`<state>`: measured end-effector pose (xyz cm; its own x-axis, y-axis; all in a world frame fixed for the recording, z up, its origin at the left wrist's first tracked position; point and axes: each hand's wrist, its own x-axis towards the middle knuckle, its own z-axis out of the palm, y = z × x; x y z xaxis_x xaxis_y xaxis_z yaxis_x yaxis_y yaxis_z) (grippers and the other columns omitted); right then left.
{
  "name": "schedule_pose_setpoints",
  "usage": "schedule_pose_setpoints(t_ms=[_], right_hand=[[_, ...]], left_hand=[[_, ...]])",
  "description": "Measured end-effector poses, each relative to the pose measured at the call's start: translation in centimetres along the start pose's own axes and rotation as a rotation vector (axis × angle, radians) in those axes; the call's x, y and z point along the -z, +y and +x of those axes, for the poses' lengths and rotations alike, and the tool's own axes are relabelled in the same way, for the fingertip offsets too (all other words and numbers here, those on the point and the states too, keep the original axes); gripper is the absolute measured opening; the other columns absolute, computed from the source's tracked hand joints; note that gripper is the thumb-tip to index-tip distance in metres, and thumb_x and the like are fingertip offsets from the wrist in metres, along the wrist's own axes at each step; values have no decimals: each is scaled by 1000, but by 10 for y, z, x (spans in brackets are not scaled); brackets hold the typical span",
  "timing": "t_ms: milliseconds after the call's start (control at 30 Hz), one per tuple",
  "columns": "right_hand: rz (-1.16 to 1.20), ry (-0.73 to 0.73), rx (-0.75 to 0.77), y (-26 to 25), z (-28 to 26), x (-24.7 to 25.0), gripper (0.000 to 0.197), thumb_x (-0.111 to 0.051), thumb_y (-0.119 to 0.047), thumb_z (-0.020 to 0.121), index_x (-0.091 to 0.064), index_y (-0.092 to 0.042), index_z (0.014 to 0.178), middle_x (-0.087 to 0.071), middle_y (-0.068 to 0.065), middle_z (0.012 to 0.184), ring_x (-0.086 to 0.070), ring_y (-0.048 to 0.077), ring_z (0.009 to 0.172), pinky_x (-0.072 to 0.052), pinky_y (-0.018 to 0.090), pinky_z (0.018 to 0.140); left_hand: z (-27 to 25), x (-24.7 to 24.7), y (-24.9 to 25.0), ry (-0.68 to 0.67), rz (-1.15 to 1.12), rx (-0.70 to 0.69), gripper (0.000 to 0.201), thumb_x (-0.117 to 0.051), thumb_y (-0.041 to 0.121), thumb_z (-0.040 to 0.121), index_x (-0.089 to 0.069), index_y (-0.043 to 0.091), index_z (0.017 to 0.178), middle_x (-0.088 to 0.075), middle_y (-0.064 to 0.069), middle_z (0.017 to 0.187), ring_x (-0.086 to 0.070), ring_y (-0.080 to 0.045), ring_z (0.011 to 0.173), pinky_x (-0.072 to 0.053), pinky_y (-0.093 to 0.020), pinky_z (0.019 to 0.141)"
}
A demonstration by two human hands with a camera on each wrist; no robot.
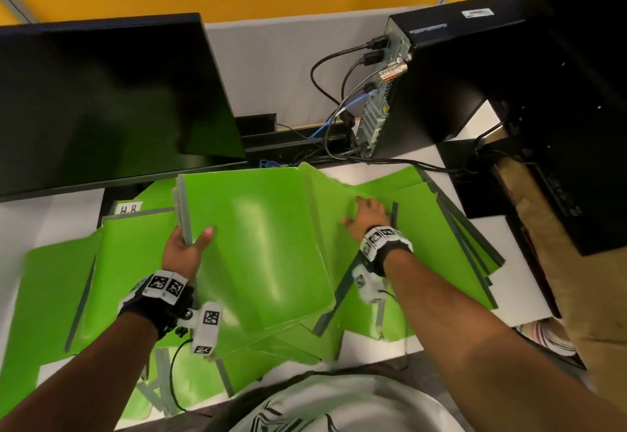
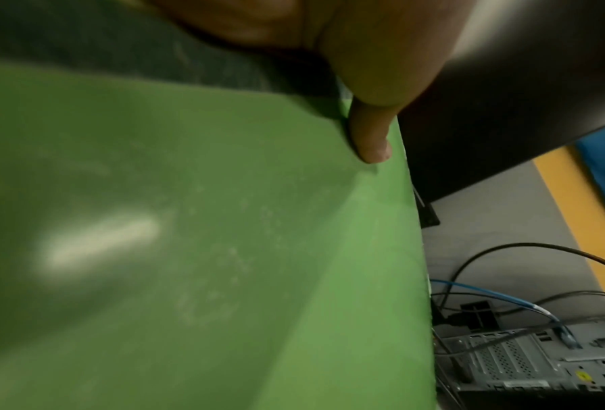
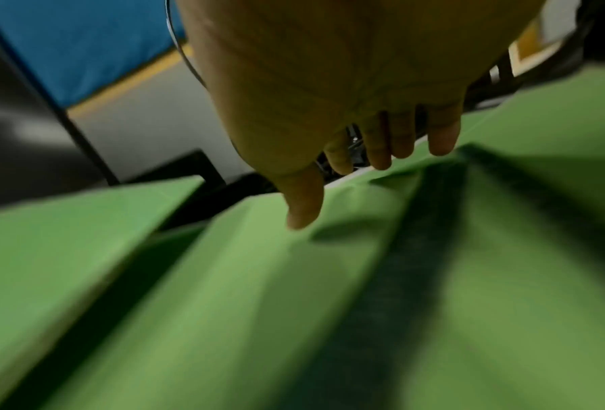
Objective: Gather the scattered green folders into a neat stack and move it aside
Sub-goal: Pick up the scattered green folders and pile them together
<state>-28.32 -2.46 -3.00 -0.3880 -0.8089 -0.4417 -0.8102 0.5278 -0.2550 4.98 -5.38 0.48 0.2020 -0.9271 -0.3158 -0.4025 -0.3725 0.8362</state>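
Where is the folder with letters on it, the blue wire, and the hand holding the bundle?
Lettered label [image 1: 130,209], head view: its white tab with handwriting.
Blue cable [image 1: 353,103], head view: its middle stretch.
Left hand [image 1: 185,250], head view: the hand's back, gripping the folder bundle [image 1: 251,245].

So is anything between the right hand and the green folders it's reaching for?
Nothing visible: the right hand lies flat, directly on the loose green folders at the right of the pile.

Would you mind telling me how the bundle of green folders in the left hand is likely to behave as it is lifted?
The bundle of green folders, gripped by the left hand at one edge only, will probably sag at its free side. Its glossy covers suggest the folders may slide apart. Several layers show at the edge, so it is likely fairly heavy.
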Motion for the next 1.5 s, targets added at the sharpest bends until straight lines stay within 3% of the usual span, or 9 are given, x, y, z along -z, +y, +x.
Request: schedule_pose_setpoints(t_ms=[233,333,433,533,733,867,1100,1300,1500], right_hand=[[-264,-179,123,95,21,18,83,-65,-47,81,-20,-33,150,1,-15,160,-4,22,149,-18,52,117],[-237,-92,20,103,29,30,64,-54,-57,84,-46,-17,134,-6,-3,161,-12,24,147,-26,50,114],[-225,-50,-49,97,30,25,90,-65,-57,76,-28,-10,143,-17,13,155,-25,33,141,-33,48,110],[-178,-29,-82,95,29,18,105,-73,-46,75,-9,-13,151,-15,13,154,-21,37,142,-30,47,112],[23,-16,-234,125,37,29,88,-77,-25,77,-26,-15,148,-10,20,155,-36,41,135,-36,43,110],[76,27,-209,149,32,36,79,-75,-28,76,-36,-21,144,-41,16,146,-46,36,129,-40,43,106],[129,98,-238,171,24,49,67,-62,-28,86,-32,-39,145,-37,18,149,-35,41,134,-32,42,112],[-57,70,14,135,33,47,66,-58,-24,89,-28,-40,146,-36,12,150,-28,34,139,-22,38,117],[-118,-26,11,85,47,28,62,-55,-27,90,-32,-23,147,-30,12,143,-28,34,135,-25,39,115]], left_hand=[[5,27,-18,-1,16,113,43,-66,34,85,-55,6,115,-58,-12,102,-54,-30,99,-43,-42,88],[7,34,-21,35,17,147,48,-65,33,86,-53,1,120,-57,-13,104,-54,-32,100,-41,-39,83],[10,43,-27,33,40,173,52,-66,35,85,-55,0,122,-62,-18,112,-57,-36,104,-43,-39,85],[16,54,-33,43,37,199,49,-68,37,82,-57,4,117,-64,-18,109,-60,-37,100,-46,-43,85],[14,64,-40,76,26,251,50,-70,38,80,-58,7,117,-65,-18,111,-60,-40,104,-48,-50,91],[11,62,-43,80,-1,262,47,-69,31,83,-57,1,118,-64,-21,111,-59,-38,102,-46,-42,85],[10,70,-41,51,33,303,57,-68,37,82,-53,5,127,-61,-21,122,-57,-42,109,-45,-54,97],[8,73,-35,52,21,297,57,-68,38,82,-52,6,127,-62,-17,118,-58,-42,107,-46,-56,95],[5,78,-52,97,-47,308,57,-76,45,70,-61,13,115,-68,-19,108,-64,-42,98,-51,-58,86]])
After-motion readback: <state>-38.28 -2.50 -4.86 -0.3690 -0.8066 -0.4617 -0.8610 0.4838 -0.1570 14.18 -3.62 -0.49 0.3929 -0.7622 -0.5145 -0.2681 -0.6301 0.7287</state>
